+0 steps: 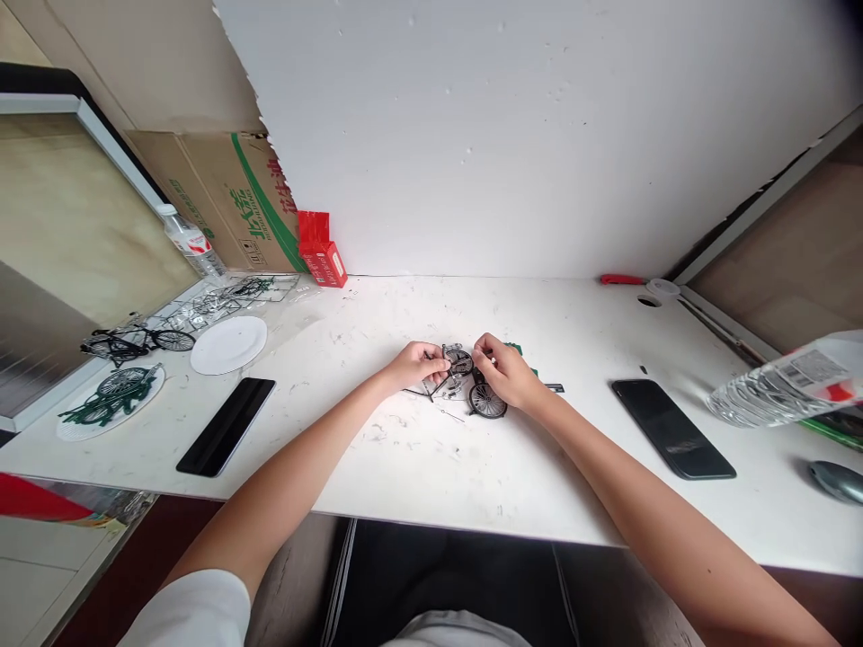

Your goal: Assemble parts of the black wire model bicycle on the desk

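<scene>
Clamps the model bicycle frame (440, 385) in the left hand (418, 367), above the desk (378, 458). Bends the right hand (507, 373) close at 3 o'clock; cannot tell its grip. Has a wheel (488, 401) at 4 o'clock.

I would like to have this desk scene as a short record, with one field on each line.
left hand: fingers closed on a thin black frame
right hand: at the spoked wheels; exact grip unclear
between hands: upper spoked wheel
below right hand: lower spoked wheel
surface: white desk
far left: black model bicycle, plate with green parts, bare white plate
phones: left phone, right phone
back: red box
right edge: mouse, clear bottle
</scene>
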Demonstrator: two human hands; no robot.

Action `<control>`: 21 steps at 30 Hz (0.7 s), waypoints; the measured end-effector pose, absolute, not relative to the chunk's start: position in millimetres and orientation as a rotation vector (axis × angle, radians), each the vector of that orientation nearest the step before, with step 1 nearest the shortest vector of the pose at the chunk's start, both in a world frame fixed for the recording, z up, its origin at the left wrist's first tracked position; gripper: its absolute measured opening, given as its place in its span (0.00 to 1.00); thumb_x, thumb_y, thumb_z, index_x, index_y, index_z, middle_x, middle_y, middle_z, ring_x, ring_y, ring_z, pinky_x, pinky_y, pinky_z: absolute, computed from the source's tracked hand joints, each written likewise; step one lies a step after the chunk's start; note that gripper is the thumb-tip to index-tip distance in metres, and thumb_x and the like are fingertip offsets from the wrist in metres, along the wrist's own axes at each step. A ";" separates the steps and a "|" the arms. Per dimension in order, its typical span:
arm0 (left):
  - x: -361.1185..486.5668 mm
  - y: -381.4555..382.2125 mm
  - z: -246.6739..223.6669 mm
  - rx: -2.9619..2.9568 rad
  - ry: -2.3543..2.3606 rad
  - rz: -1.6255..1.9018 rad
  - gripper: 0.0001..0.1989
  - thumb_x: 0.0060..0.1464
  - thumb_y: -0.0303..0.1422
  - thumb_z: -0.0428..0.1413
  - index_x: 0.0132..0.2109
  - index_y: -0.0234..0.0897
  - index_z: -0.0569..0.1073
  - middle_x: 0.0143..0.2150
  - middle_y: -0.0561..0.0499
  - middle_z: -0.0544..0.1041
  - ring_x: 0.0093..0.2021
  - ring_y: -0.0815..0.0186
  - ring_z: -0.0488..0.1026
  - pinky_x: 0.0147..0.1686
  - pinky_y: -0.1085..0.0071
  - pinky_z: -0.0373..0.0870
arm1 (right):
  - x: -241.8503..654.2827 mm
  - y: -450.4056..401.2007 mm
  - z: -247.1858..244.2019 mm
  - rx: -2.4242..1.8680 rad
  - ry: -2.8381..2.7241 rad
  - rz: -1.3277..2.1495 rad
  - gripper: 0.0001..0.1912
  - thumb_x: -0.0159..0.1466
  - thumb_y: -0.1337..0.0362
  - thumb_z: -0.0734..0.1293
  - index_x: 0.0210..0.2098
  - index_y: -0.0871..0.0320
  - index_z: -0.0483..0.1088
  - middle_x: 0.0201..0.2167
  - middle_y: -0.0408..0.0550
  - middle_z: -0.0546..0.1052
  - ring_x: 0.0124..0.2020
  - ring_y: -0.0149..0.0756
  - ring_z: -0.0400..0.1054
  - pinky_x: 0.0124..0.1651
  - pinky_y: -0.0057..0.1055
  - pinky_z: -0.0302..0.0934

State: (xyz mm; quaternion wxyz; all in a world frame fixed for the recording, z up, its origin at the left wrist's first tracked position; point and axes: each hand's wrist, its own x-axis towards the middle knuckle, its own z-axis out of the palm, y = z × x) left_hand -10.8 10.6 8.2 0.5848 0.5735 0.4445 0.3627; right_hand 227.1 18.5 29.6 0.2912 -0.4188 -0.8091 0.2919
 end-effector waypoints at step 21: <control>-26.5 -127.8 48.3 1.735 1.142 1.310 0.15 0.62 0.42 0.65 0.49 0.35 0.82 0.47 0.43 0.83 0.46 0.59 0.79 0.47 0.64 0.73 | 216.7 -86.0 54.1 -0.830 -2.161 0.538 0.07 0.76 0.60 0.57 0.40 0.53 0.60 0.35 0.48 0.74 0.31 0.38 0.66 0.36 0.34 0.58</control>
